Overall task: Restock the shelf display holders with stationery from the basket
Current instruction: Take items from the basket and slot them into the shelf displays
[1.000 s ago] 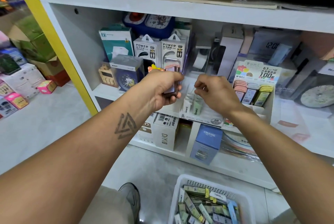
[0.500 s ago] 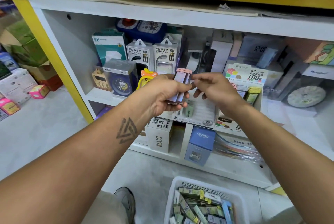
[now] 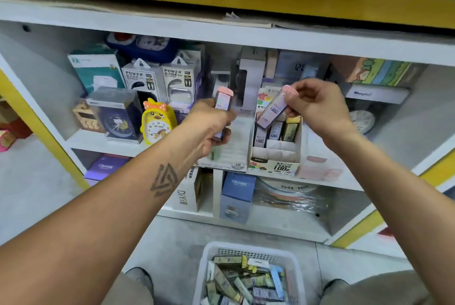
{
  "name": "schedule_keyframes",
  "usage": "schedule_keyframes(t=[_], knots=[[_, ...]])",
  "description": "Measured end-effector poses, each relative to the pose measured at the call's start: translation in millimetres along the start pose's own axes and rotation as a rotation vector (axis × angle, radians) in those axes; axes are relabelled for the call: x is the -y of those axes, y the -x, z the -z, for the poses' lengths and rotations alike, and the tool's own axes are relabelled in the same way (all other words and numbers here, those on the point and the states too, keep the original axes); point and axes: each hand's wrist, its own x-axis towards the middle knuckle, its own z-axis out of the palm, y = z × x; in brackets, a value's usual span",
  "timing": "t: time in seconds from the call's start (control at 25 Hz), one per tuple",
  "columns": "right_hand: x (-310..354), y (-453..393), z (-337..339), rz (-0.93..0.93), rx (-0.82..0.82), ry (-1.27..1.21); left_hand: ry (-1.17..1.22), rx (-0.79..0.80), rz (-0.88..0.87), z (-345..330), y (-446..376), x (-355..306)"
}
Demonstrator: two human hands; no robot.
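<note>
Right hand [image 3: 320, 107] fingers pinch pink-capped lead case [image 3: 275, 107], cap up-right, long axis diagonal; left hand [image 3: 211, 127] grips more cases [image 3: 222, 102] upright.

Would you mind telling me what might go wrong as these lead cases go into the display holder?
The right hand pinches the pink-capped case only near its cap, tilted above the display holder, so it might slip. The left hand grips its own case over the shelf edge, where a drop could miss the basket.

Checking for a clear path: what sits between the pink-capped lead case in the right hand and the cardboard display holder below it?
Head view: nothing. Pink-capped lead case hangs just above cardboard display holder; only its own stocked cases stand beneath.
</note>
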Motion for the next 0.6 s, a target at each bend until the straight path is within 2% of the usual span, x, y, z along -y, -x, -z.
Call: schedule_keyframes(t=[0.2, 0.4, 0.52, 0.6], knots=[[-14, 2, -6, 0.164, 0.07, 0.439, -0.004, 0.005, 0.039, -13, 2, -2], [-23, 9, -20, 0.178, 0.159, 0.491, 0.022, 0.043, 0.046, -11, 5, -1], [-25, 12, -23, 0.276, 0.205, 0.625, 0.006, 0.065, 0.047, -9, 5, 1], [-25, 11, -23, 0.326, 0.173, 0.726, 0.001, 0.09, 0.05, -10, 5, 3]])
